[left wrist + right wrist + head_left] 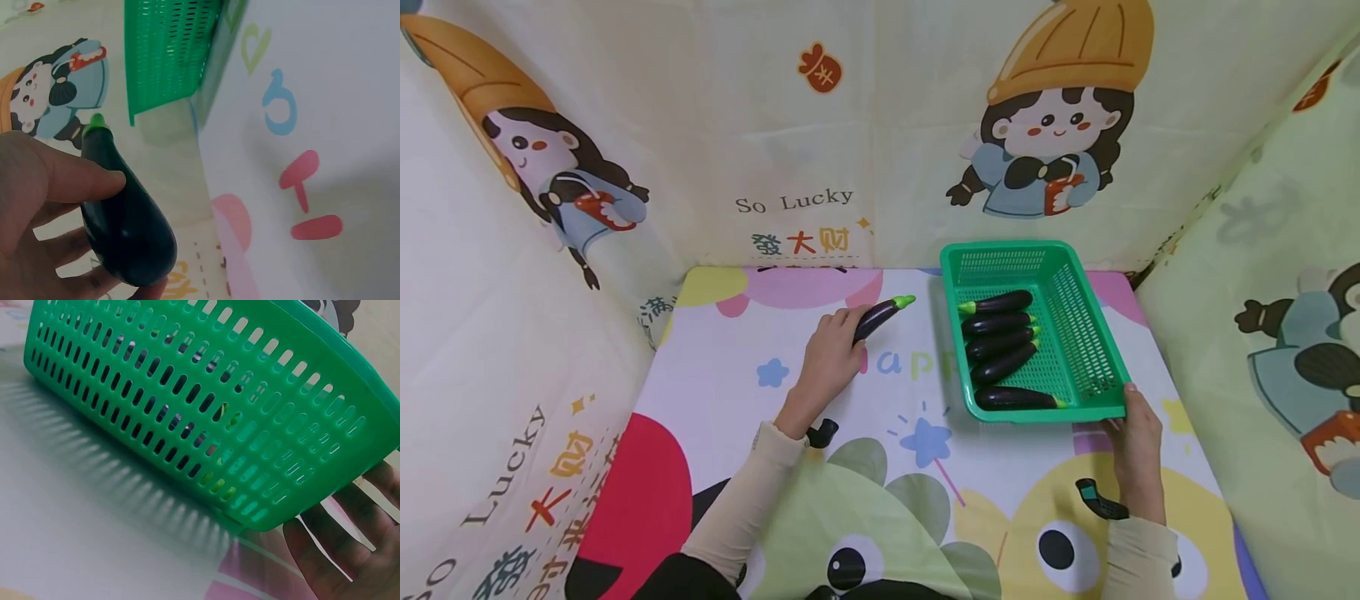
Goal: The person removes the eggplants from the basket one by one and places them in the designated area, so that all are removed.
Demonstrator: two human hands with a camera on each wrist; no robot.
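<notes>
My left hand (829, 358) holds a dark purple eggplant (877, 321) above the table, left of the basket. In the left wrist view the thumb lies across the eggplant (128, 219), with the fingers behind it and the green stem end sticking out past the hand. A green plastic basket (1105, 350) with slotted walls stands at the right. My right hand (1137, 446) grips its near right corner; in the right wrist view the fingers (337, 537) reach the basket's lower edge. Several eggplants (1000, 346) lie in the basket, mostly along its left side.
A table covered with a cartoon-printed cloth (880, 500) lies under everything. Printed fabric walls (872, 150) enclose it at the back, left and right; the basket's far end is close to the back one. Dark straps (1101, 500) are on both wrists.
</notes>
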